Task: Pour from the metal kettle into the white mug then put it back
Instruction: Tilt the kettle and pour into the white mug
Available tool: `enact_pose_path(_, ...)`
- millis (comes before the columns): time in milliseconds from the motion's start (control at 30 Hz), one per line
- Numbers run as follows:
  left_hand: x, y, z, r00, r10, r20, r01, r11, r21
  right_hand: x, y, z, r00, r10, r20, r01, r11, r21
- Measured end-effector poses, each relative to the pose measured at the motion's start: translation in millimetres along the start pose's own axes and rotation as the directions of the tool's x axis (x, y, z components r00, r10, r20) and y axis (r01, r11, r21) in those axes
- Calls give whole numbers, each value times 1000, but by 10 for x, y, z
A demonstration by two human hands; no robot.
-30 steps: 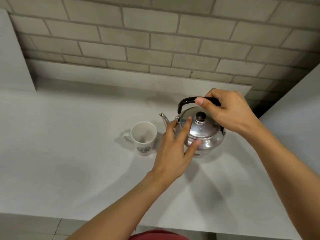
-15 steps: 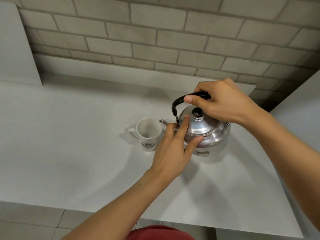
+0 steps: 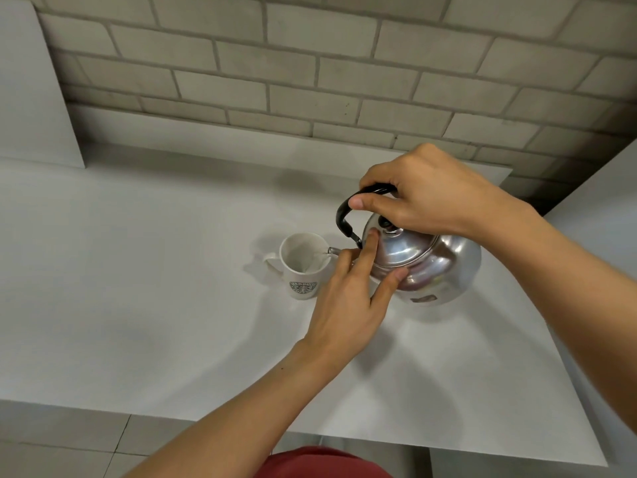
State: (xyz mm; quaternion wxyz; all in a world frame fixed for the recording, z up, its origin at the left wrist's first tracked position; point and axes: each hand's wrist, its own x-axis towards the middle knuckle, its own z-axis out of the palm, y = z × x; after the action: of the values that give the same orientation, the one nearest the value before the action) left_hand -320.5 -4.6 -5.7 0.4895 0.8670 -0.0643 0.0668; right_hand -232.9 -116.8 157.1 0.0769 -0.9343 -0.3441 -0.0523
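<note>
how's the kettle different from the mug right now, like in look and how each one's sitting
The kettle is shiny bare metal with a black handle; the mug is matte white with a round logo. The kettle is tipped, spout toward the mug's mouth, while the mug stands upright on the counter. The right hand grips the kettle's handle and the left hand presses its lid; nothing touches the mug. Both have a rounded body with one handle.

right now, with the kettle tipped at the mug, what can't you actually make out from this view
- Metal kettle, head view: how much liquid it holds; its lid and metal wall hide the inside.
- Its black handle: the far part is covered by the right hand.
- Spout tip: the left hand hides most of the spout.
- White mug: whether a stream is falling and the fill level; too faint.
- Mug logo: too small to read.
</note>
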Motion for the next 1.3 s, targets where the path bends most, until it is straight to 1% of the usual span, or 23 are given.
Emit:
enact_pose_path(200, 33, 40, 11, 1000, 3, -9, -4, 999, -35, 63, -46, -76, 1000, -18, 18, 18, 999, -41)
enact_pose_path(333, 52, 57, 36, 999, 19, -26, -21, 998, -65, 80, -79, -146, 997, -49, 55, 52, 997, -53)
enact_pose_path(633, 77, 78, 47, 1000, -3, -17, 0, 992, -125, 136, -150, -251, 994, -48, 98, 59, 992, -113)
enact_pose_path(1000, 83, 53, 45, 1000, -18, -9, 17, 990, -137, 190, -210, -226, 989, -33, 144, 57, 986, -159)
enact_pose_path(1133, 95, 50, 35, 1000, 3, -27, -5, 995, -98, 211, -254, -228, 986, -16, 166, 49, 979, -197)
enact_pose_path(1300, 84, 63, 26, 1000, 2, -29, -5, 994, -108, 234, -276, -242, 980, -9, 199, 55, 973, -224)
